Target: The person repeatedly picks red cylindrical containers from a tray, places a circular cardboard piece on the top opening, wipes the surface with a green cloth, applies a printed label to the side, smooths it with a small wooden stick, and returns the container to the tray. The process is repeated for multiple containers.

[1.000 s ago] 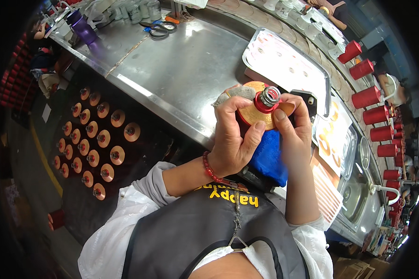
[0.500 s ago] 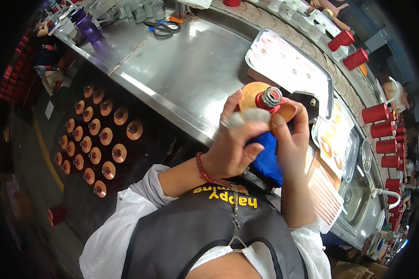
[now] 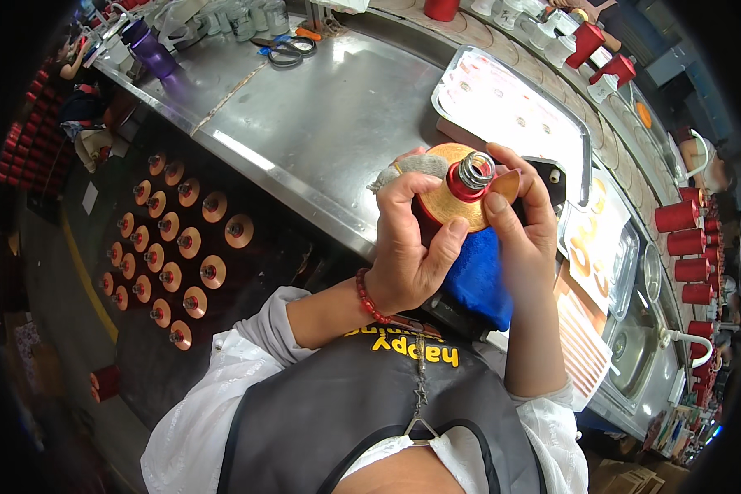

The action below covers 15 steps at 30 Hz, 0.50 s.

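Note:
In front of my chest I have a red bottle (image 3: pixel 468 194) with a clear threaded neck and a gold ring-shaped decal (image 3: pixel 449 207) round its shoulder. My left hand (image 3: pixel 412 243) curls round the bottle's left side, its thumb pressing on the gold surface. A grey cloth pad (image 3: pixel 413 169) is tucked at that hand's fingers. My right hand (image 3: pixel 528 216) pinches a raised flap of the decal right of the neck. Below the bottle bulges a blue cloth (image 3: pixel 479 276). Most of the bottle's body is hidden.
A white tray with a wet sheet (image 3: pixel 502 115) lies beyond my hands. At right are a decal sheet (image 3: pixel 589 247) and a sink (image 3: pixel 630 354). Several gold-shouldered bottles (image 3: pixel 212 272) stand at left. Scissors (image 3: pixel 286 51) rest on the steel counter (image 3: pixel 321 107); a conveyor carries red bottles (image 3: pixel 675 217).
My left hand has drawn the grey pad off the bottle's shoulder to the left, and its thumb now presses the gold decal. The bottles on the conveyor have shifted.

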{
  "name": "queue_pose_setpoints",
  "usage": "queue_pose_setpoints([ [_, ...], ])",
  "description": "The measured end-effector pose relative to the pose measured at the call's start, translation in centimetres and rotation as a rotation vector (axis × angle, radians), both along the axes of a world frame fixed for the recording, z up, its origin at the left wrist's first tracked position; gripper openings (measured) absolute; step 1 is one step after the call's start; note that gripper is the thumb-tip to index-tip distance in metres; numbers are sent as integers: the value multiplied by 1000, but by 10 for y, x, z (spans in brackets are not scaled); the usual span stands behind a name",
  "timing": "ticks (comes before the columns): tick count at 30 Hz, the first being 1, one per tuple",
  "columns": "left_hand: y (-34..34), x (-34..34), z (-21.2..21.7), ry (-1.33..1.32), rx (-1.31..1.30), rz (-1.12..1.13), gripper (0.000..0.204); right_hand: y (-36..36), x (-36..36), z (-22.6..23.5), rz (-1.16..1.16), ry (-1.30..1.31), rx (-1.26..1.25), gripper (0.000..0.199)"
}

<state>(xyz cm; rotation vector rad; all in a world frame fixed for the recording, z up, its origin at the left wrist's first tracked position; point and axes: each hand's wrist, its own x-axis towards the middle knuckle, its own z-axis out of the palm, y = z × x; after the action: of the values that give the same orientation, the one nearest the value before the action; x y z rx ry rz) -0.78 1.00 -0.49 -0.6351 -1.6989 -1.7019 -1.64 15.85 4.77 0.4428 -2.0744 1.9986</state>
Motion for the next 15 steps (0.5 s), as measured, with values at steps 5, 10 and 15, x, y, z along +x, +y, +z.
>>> queue_pose_setpoints([
  [5,-3,0,-1,-44,58,-82,45,0,-1,-5,67,-94,-118,15],
  [10,0,-3,-1,-46,120,-104,43,-1,2,-5,43,-129,-130,17],
  [15,-5,-9,0,-65,109,-191,46,1,1,-3,7,-166,-120,17],
])
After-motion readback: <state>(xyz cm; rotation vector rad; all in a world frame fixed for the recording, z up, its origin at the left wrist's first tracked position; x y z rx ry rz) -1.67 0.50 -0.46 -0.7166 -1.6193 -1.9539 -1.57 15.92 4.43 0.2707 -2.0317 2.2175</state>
